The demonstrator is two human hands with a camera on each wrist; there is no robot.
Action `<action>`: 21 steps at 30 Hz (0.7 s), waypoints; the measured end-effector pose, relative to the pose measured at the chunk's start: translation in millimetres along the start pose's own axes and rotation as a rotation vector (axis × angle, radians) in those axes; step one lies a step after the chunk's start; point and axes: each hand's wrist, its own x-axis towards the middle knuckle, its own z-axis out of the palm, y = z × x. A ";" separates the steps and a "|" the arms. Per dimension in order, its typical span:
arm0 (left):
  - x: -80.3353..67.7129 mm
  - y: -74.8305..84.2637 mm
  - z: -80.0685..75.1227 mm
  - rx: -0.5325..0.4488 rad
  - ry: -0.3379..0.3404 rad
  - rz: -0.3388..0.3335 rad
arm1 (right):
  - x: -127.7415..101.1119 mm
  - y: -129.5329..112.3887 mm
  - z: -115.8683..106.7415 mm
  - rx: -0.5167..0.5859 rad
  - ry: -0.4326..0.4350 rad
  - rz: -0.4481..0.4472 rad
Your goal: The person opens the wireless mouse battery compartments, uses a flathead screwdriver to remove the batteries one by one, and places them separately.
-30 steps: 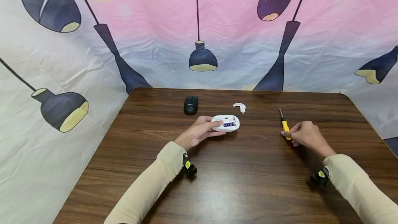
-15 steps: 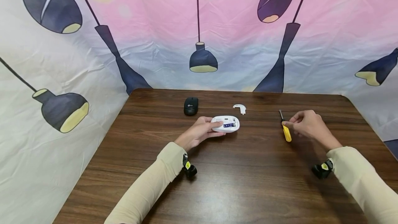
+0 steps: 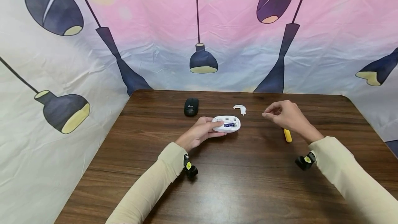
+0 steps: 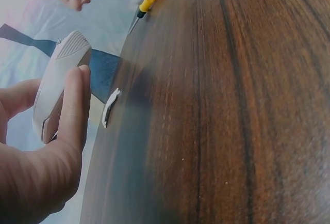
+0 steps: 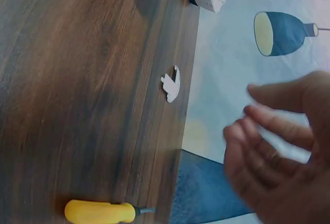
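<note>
My left hand (image 3: 203, 131) holds a white computer mouse (image 3: 235, 120) above the table, underside up, thumb pressed on it. Its battery bay lies uncovered, with a dark blue battery (image 3: 230, 125) inside. In the left wrist view the mouse (image 4: 55, 82) sits between thumb and fingers. My right hand (image 3: 287, 115) is raised over the table, fingers loosely bent, holding nothing. Below it lies a yellow-handled screwdriver (image 3: 287, 136), its shaft hidden by the hand in the head view but visible in both wrist views. Beyond the mouse lies a white battery cover (image 3: 241, 109).
A black computer mouse (image 3: 191, 106) stands near the back of the brown wooden table (image 3: 236, 182), left of the white cover. Behind the table's far edge hangs a cloth (image 3: 161, 58) printed with lamps.
My right hand has let go of the screwdriver, which stays on the table, and has moved up and to the left. The left hand keeps its hold on the white mouse, nearly still.
</note>
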 end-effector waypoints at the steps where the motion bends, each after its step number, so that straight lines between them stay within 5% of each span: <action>1: -0.3 0.0 0.0 0.000 0.001 0.001 | 1.7 -2.0 2.6 0.014 0.007 -0.034; 12: -3.3 1.0 1.1 0.020 -0.010 0.017 | 16.1 -11.4 40.9 0.170 0.102 -0.361; 21: -5.0 2.1 2.3 0.035 -0.019 0.007 | 18.0 -14.4 68.6 0.295 0.024 -0.396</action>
